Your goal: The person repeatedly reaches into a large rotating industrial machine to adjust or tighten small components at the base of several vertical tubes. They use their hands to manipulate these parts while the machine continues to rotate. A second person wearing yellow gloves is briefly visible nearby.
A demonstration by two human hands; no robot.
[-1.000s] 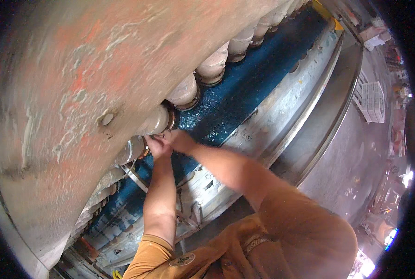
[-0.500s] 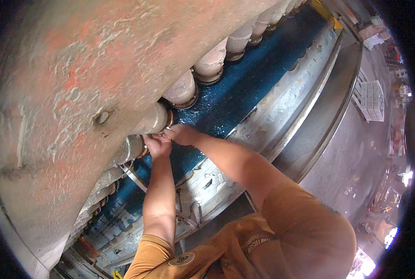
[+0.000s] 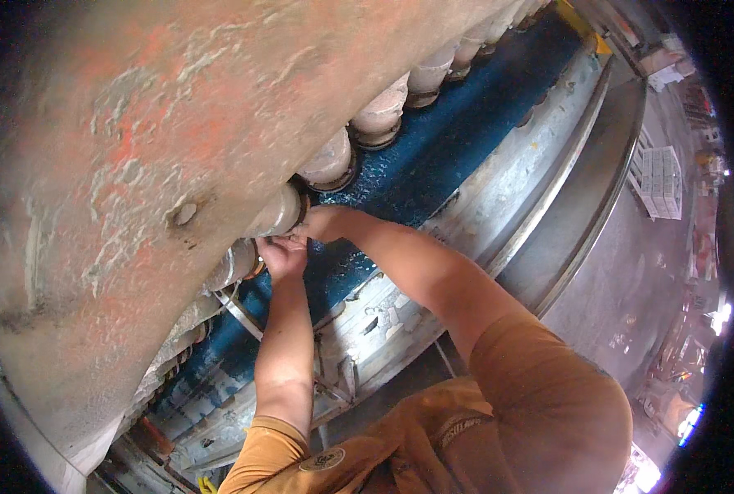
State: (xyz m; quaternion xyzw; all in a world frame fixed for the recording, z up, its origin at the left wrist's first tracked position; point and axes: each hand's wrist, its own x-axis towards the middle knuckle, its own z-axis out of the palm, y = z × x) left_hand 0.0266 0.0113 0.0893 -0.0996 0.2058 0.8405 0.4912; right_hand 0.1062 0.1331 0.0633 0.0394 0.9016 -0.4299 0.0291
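Note:
My left hand (image 3: 283, 255) is palm up beside the rim of a pale pipe end (image 3: 278, 212), its fingers curled in. My right hand (image 3: 324, 224) bends in against the same pipe end, just above my left, with its fingertips mostly hidden. The two hands almost touch; anything pinched between them is too small or covered to make out. Just below my left hand is another pipe end (image 3: 237, 262) with an orange-brown ring (image 3: 257, 262) at its mouth.
A large, rough, orange-stained curved casing (image 3: 137, 165) overhangs the row of pipe ends (image 3: 379, 111). Beneath them runs a wet blue surface (image 3: 433, 156), bordered by a worn pale metal ledge (image 3: 499, 189). A thin metal bar (image 3: 239, 314) stands by my left forearm. A white crate (image 3: 660, 183) lies on the floor at right.
My right hand has turned and moved slightly up, its fingers going further behind the pipe rim. A small white bit at its fingertips is now out of sight. My left hand is nearly still.

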